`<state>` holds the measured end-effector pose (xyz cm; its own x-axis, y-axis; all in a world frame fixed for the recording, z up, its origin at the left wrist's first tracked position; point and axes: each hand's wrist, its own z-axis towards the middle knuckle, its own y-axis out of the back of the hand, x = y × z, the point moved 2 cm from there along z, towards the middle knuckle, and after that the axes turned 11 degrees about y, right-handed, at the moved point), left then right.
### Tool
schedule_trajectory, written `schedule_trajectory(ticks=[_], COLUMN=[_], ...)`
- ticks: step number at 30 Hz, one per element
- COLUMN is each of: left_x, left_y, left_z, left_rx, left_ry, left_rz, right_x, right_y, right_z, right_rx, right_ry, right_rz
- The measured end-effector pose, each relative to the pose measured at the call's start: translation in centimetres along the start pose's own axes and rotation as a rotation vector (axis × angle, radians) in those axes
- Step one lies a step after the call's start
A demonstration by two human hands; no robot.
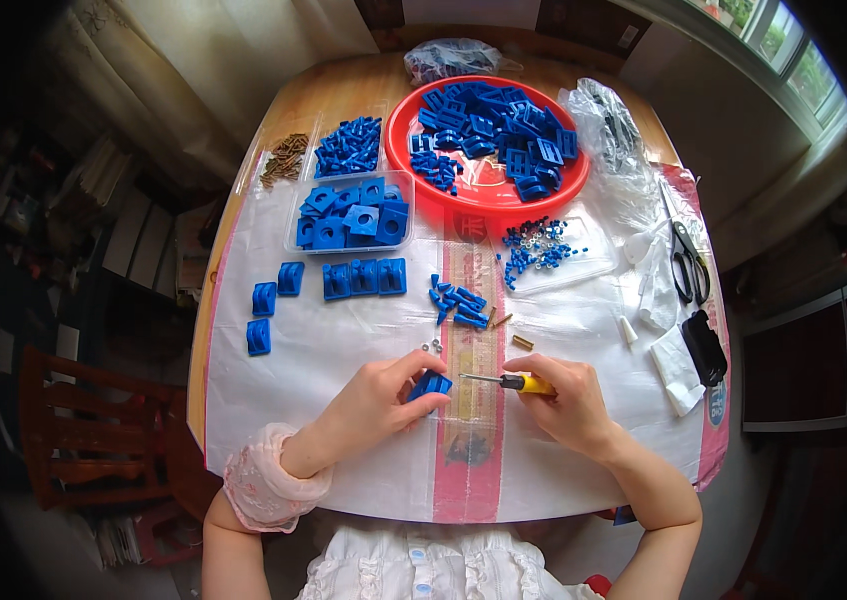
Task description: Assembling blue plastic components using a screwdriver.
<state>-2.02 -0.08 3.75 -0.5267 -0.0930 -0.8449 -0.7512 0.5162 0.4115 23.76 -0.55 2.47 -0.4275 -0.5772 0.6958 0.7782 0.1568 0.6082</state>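
Head view. Blue plastic block (431, 383): on the wearer's side of the red basin (483, 207), pinched between thumb and fingers of the left hand (381, 388). Right hand (571, 398): fingers curled round the handle of the yellow-and-black screwdriver (511, 381); tip aimed at the block, apart from it.

Risk (judged): the tip could skid off the plastic and jab the left fingertips, which lie near its line. Cause: a sideways push or loose pinch.

Below the basin: small pale rings (437, 343) beside the left fingers, easily brushed away by a knuckle; brass sleeve (522, 342), which may roll if nudged; loose blue pieces (460, 300). Left of the basin: clear box (351, 248) of holed blue plates. Lower right of it: scissors (683, 240).
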Motion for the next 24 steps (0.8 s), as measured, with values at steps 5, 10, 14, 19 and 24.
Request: schedule_trajectory(ticks=[5, 10, 14, 19, 24], left_x=[-0.9, -0.9, -0.7, 1.6, 2.7], left_y=[-0.1, 3.7, 10.5, 11.4, 10.9], left_z=[-0.7, -1.2, -0.7, 1.5, 3.3], left_rx=[-0.324, -0.546, -0.746, -0.764, -0.773], left_ry=[-0.304, -0.283, -0.033, -0.077, -0.116], left_rz=[0.390, 0.379, 0.329, 0.382, 0.424], right_x=[0.2, 0.3, 0.4, 0.3, 0.3], right_y=[0.5, 0.3, 0.2, 0.1, 0.1], right_z=[0.2, 0.3, 0.2, 0.1, 0.3], right_rx=[0.073, -0.006, 0.001, 0.012, 0.005], right_ry=[-0.039, -0.006, -0.017, -0.003, -0.006], right_rz=[-0.072, -0.024, -0.025, -0.025, -0.025])
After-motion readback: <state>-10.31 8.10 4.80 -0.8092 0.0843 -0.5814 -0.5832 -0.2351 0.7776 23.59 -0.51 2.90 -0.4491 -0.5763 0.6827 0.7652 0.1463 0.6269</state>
